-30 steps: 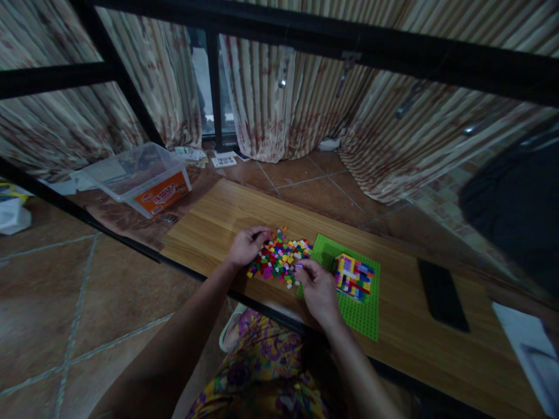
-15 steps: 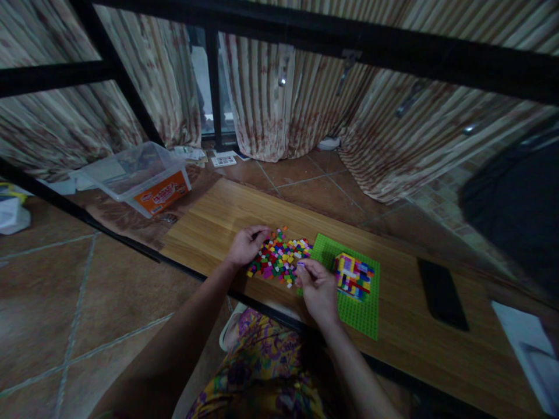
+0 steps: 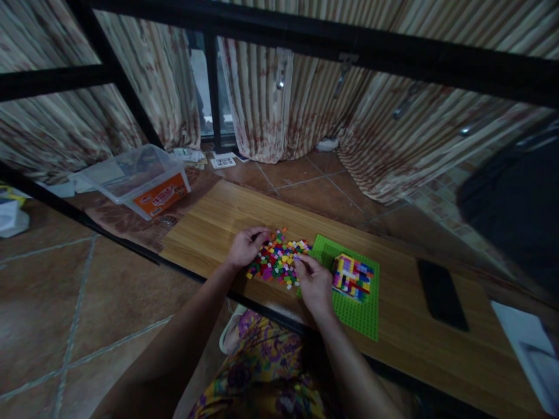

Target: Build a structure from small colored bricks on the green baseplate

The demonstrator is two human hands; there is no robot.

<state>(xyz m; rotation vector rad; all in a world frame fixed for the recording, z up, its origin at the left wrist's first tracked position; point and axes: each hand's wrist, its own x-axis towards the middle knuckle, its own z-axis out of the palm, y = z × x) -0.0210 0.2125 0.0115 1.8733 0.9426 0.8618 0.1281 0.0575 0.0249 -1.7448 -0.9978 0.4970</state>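
A spread of small coloured building bricks (image 3: 277,262) lies on the wooden table. At its left edge my left hand (image 3: 245,247) is closed, thumb and fingertips together; what they hold, if anything, is too small to make out. My right hand (image 3: 315,286) pinches a small purple brick (image 3: 297,257) over the right side of the loose bricks. Just right of that hand, a block-shaped build of many colours (image 3: 353,277) stands on a green studded baseplate (image 3: 364,320). The right hand covers part of the baseplate's left side.
The wooden table (image 3: 402,349) has a black phone-like slab (image 3: 442,295) and white paper (image 3: 522,343) toward its right end. A clear plastic bin (image 3: 161,195) with an orange label stands on the floor at left. A black metal bar (image 3: 305,35) crosses above, before striped curtains.
My right hand has moved slightly left and up with the purple brick, further over the loose bricks. My left hand stays nearly in place.
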